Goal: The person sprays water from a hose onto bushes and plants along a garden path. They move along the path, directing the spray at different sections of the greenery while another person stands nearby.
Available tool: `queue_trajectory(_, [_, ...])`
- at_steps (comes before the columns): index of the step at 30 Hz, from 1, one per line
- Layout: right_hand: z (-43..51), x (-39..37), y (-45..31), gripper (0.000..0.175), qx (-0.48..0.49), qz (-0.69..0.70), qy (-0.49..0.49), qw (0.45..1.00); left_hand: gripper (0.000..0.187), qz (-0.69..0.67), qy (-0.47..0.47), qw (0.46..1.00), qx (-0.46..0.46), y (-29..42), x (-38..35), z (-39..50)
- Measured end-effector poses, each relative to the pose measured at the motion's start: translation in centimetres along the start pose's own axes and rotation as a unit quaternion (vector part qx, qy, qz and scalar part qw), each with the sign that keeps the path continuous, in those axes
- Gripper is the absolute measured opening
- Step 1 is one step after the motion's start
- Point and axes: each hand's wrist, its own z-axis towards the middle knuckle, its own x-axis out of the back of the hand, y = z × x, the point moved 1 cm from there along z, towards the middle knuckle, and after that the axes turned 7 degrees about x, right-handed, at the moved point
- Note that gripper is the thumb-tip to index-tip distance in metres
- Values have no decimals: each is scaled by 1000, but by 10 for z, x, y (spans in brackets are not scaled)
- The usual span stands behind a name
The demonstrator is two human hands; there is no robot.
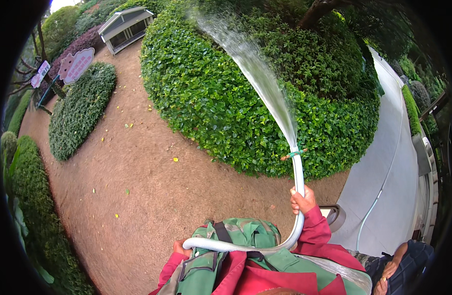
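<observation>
A whitish garden hose (248,247) runs across the front of my green vest and bends upward. My right hand (303,200) is closed around it below the outlet. Green and orange ties (294,153) wrap the hose near its end. A fanned jet of water (264,88) sprays from it over a dense leafy hedge (211,110). At my left side, my left hand (182,247) rests by the hose's lower bend, largely hidden behind it, so its grip is unclear.
Brown ground (137,177) with scattered leaves lies left of the hedge, beside a clipped shrub (84,110) and signs (77,65). A second hose (375,201) lies along the grey path (388,177) at right. Another person's hands (390,271) show at lower right.
</observation>
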Motion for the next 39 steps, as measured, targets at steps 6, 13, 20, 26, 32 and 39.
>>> queue_trajectory(6, [-6,15,15,18,-29,24,49,998,28,-22,-27,999,-11,0,-1,6])
queue_trajectory(13, [-19,31,28,20,-18,50,139,989,28,-21,-33,999,5,20,0,3])
queue_trajectory(20, [-26,33,24,16,8,68,154,986,30,-14,-44,999,5,21,2,6])
queue_trajectory(26, [-23,22,13,16,15,25,84,996,35,0,-42,999,27,18,3,8])
queue_trajectory(32, [-19,14,0,16,1,-18,20,1000,36,-4,-35,999,22,16,2,7])
queue_trajectory(39, [-16,15,4,18,2,-8,23,1000,36,8,-17,998,67,8,-2,12])
